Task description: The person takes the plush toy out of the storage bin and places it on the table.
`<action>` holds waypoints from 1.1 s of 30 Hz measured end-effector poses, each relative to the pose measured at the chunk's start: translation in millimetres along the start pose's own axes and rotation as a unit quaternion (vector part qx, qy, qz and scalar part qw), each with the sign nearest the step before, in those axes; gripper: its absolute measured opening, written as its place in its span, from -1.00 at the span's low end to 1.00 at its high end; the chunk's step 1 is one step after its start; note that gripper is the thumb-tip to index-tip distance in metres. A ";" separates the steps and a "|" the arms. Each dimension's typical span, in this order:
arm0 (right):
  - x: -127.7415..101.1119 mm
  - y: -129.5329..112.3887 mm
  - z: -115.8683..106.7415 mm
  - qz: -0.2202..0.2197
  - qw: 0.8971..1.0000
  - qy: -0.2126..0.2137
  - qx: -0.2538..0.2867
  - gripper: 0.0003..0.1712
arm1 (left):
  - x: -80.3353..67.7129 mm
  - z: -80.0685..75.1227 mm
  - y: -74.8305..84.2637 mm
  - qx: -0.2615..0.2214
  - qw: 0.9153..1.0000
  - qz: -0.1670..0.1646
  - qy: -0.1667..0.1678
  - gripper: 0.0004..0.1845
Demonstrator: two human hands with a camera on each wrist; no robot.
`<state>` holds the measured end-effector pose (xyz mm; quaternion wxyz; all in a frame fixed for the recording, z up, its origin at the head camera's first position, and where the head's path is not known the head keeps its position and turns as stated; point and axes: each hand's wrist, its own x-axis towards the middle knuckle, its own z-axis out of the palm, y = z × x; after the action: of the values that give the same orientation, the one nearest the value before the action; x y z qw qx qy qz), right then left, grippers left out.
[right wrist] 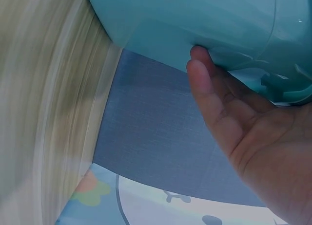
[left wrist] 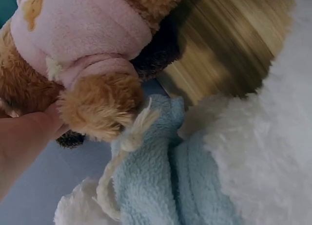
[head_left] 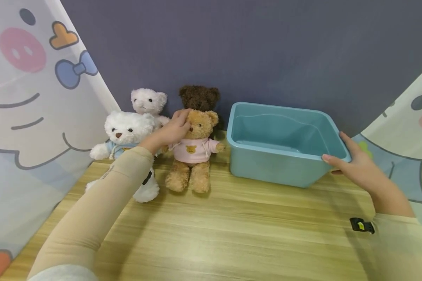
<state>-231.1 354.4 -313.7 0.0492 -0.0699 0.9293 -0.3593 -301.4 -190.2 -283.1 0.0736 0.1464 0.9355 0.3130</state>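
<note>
My left hand (head_left: pixel 177 127) grips the head of a tan teddy bear (head_left: pixel 198 127) from its left side; some fingers are hidden behind it. The bear wears a pink hoodie (left wrist: pixel 83 30) and sits upright on the table. At the right, my right hand (head_left: pixel 360 166) holds the end of a blue-green plastic bin (head_left: pixel 267 164), thumb over the rim and fingers along the outer wall (right wrist: pixel 161 30). Beside my left forearm sits a white teddy bear (head_left: pixel 124 128) in a blue hoodie (left wrist: pixel 151 171), partly covered by that arm.
A dark brown teddy bear (head_left: pixel 198 96) stands behind the tan one. A pale pinkish bear (head_left: pixel 148 102) is behind the white bear. Under everything is a wood-grain table (head_left: pixel 239 230), with a grey panel (head_left: pixel 253 50) at the back and cartoon-printed cloths (head_left: pixel 31 101) on both sides.
</note>
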 end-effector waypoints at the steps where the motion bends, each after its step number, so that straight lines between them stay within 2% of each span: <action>1: -0.3 0.2 0.8 0.000 1.000 0.002 0.001 0.21 | 0.1 0.2 0.3 0.002 1.000 -0.004 -0.005 -0.30; 10: -2.6 -0.5 5.3 -0.005 1.000 0.000 0.009 0.19 | -3.0 1.5 2.6 -0.008 0.996 -0.074 -0.058 -0.29; 15: -0.8 -0.6 4.4 -0.005 1.000 0.000 0.026 0.19 | 1.9 7.6 9.1 -0.032 0.990 -0.114 -0.081 -0.29; 18: -0.1 -1.5 3.4 -0.004 0.999 -0.005 0.036 0.19 | 6.8 10.0 15.5 -0.027 0.987 -0.132 -0.090 -0.29; 21: -0.8 -3.3 1.7 -0.005 0.999 -0.006 0.043 0.18 | 11.2 10.1 20.2 -0.003 0.986 -0.138 -0.095 -0.29; 25: 0.5 -3.4 -1.4 -0.007 0.999 -0.005 0.043 0.18 | 18.4 9.0 18.4 0.015 0.985 -0.141 -0.098 -0.29; 29: -2.3 -1.4 -1.3 -0.002 0.999 0.000 0.034 0.19 | 20.0 8.5 9.7 0.008 0.986 -0.128 -0.103 -0.28; 33: -1.3 -0.2 1.8 0.003 1.000 0.002 0.030 0.19 | 15.1 8.7 -0.6 -0.022 0.989 -0.121 -0.085 -0.28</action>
<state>-229.6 353.2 -314.8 0.0504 -0.0651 0.9184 -0.3869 -313.8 -180.9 -291.0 0.1929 0.0568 0.9297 0.3085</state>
